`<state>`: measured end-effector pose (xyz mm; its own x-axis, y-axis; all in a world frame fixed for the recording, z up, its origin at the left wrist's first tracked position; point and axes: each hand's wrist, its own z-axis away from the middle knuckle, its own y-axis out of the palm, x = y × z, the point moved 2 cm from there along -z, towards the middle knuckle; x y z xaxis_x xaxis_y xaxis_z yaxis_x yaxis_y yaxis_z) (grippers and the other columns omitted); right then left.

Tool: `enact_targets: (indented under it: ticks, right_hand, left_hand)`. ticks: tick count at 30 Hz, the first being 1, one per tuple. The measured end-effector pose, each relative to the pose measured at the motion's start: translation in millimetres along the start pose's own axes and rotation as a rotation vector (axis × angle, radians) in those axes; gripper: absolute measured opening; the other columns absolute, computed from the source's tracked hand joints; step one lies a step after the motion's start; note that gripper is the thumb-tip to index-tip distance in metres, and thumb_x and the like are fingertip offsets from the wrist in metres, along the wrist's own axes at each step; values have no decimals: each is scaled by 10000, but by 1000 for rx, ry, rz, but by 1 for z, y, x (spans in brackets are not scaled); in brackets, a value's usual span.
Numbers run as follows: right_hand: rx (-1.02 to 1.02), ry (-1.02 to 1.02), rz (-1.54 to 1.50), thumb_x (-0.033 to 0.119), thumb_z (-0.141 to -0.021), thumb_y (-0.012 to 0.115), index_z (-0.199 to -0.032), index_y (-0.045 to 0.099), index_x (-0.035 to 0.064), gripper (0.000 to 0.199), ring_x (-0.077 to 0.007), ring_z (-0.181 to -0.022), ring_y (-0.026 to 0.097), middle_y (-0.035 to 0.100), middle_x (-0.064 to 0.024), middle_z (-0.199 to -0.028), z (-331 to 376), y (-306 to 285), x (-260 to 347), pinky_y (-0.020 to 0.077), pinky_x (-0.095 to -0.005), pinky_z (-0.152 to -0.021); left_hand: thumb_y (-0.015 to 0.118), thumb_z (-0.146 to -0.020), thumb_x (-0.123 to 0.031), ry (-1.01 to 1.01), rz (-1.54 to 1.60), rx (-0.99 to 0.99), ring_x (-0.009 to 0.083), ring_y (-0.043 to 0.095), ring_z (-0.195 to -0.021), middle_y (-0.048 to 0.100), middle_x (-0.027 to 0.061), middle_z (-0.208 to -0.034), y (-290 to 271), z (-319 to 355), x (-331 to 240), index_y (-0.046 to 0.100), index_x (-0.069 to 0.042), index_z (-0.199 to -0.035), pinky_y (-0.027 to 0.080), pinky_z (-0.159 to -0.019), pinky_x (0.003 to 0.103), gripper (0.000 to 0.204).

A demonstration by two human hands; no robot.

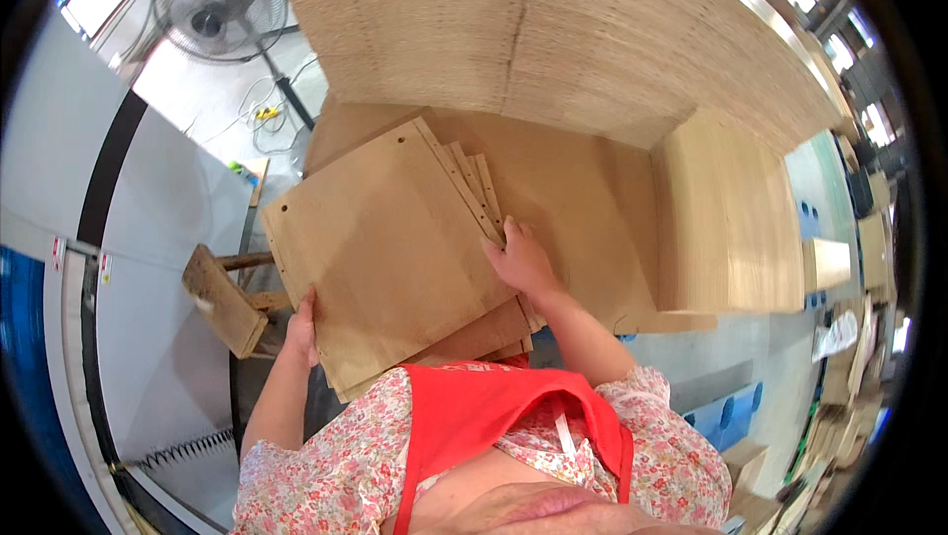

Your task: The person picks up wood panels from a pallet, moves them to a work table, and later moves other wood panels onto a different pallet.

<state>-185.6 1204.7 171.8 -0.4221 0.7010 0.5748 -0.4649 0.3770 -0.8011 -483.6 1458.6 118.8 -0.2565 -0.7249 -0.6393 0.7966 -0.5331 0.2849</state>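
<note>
A fanned-out stack of square wooden panels (385, 249) lies before me, the top one with two dark round holes near its far edge. At its left edge my left hand (302, 331) grips the top panel, fingers hidden underneath. My right hand (520, 257) holds the right edge, thumb near the small edge holes, with the other fingers partly hidden. Whether either hand takes one panel or several, I cannot tell. Beneath the stack lies a large brown sheet (583, 199).
Beyond the sheet rises a tall stack of boards (573, 32). A block of pale boards (731, 214) stands on the right. To the left are a wooden stool (222, 300), a grey machine cabinet (168, 268) and a standing fan (219, 4) with cables on the floor.
</note>
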Motion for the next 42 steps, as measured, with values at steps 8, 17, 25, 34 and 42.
enact_targets:
  ticks: [8,17,25,34,42]
  right_hand:
    - [-37,168,-240,565,-811,574,-1220,473,-133,816,-415,-1145,511,486,-307,-1269,-47,15,-11,428,-425,-946]
    - [-73,108,-392,547,-764,638,-1166,542,-68,741,-363,-1049,584,600,-259,-1123,-17,-18,26,449,-391,-910]
    - [-484,-237,-492,409,-784,685,-1190,500,-41,634,-328,-1004,618,626,-230,-1078,25,-111,76,480,-362,-859]
    - [-895,-586,-644,211,-807,645,-1296,436,-28,582,-232,-1027,603,631,-193,-1085,19,-120,38,460,-329,-883]
    - [-979,-591,-661,357,-880,527,-1308,432,-46,596,-235,-1069,577,611,-183,-1138,8,-88,-3,424,-343,-929]
  left_hand:
    - [619,-787,-623,206,-38,-72,268,616,-1004,584,162,-1178,8,-2,8,461,73,-1258,528,-833,421,855]
    - [589,-852,-551,236,69,-13,248,593,-1020,581,132,-1198,13,7,7,493,45,-1253,508,-853,387,725]
    - [597,-865,-512,737,-7,-238,257,525,-1112,510,159,-1259,42,27,-68,412,48,-1290,473,-888,406,727]
    - [554,-871,-529,1201,-427,13,210,513,-1028,534,119,-1171,82,-24,-125,461,65,-1204,422,-906,349,688]
    - [451,-910,-354,1122,-190,-99,239,500,-1052,526,151,-1185,95,-42,-107,452,63,-1198,422,-908,367,507]
